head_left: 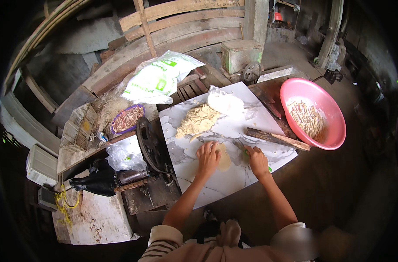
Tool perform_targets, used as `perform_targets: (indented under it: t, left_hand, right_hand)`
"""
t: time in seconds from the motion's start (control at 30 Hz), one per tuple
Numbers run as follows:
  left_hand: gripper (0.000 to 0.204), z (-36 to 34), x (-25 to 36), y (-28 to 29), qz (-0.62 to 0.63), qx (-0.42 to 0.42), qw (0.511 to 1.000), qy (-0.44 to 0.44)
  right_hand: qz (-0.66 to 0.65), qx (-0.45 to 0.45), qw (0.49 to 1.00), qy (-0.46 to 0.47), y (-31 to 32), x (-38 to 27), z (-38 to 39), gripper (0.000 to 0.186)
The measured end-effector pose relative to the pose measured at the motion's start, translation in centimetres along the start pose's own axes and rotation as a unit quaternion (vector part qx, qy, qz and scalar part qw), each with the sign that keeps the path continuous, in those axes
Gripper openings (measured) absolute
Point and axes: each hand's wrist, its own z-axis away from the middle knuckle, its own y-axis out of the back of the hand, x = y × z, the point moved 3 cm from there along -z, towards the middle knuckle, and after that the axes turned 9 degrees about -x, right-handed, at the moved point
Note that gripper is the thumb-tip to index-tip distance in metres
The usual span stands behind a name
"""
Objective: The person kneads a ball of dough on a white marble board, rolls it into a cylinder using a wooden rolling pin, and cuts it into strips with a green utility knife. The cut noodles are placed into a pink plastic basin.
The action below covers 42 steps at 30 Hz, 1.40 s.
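Note:
My left hand (208,156) lies with its fingers stretched out on the left edge of a flat piece of pale dough (224,158). Just right of that dough, my right hand (258,161) is closed round a knife (270,169); a bit of its green handle shows below the hand, and the blade points up and left. Both hands are over a white marble-patterned board (199,192). Beyond them sits a crumbly heap of yellowish dough (199,120), with a small loose strip beside it. A white plastic bag (225,102) touches the heap's far right side.
A dark wooden stick (275,138) lies across the board's right side. Further right, a pink basin (336,126) holds many pale strips. To the left are a black wheel (150,146), a purple-rimmed basket (114,122) of reddish pieces and a large white-green sack (157,81).

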Motion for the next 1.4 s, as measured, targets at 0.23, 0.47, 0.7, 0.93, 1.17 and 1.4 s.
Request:
perform_targets:
  t: [0.23, 0.47, 0.7, 0.93, 1.17, 1.4]
  left_hand:
    - [0.029, -1.5, -1.4, -0.5, 0.026, 0.005, 0.998, 0.059]
    - [0.025, -2.3, -1.4, -0.4, 0.023, -0.016, 0.996, 0.08]
    - [0.026, -1.8, -0.2, 0.2, 0.023, -0.031, 0.997, 0.065]
    - [0.018, -1.6, 2.4, 1.1, 0.026, -0.055, 0.997, 0.045]
    - [0.021, -2.6, 3.0, 2.9, 0.094, 0.017, 0.99, 0.102]
    - [0.014, -4.2, 2.5, 6.1, 0.202, 0.064, 0.975, 0.06]
  right_hand:
    - [0.025, 0.02, 0.992, 0.123, -2.3, -2.0, -3.8, 0.029]
    - [0.007, -0.041, 0.984, 0.176, -4.8, -3.4, -6.4, 0.03]
    - [-0.105, -0.105, 0.957, 0.25, -4.0, -2.2, -7.8, 0.019]
    - [-0.342, -0.125, 0.91, 0.196, -1.1, -2.0, -7.5, 0.014]
    - [-0.254, -0.078, 0.934, 0.239, -1.9, -1.2, -6.6, 0.027]
    - [-0.288, -0.128, 0.914, 0.255, -2.1, -3.4, -7.6, 0.031]
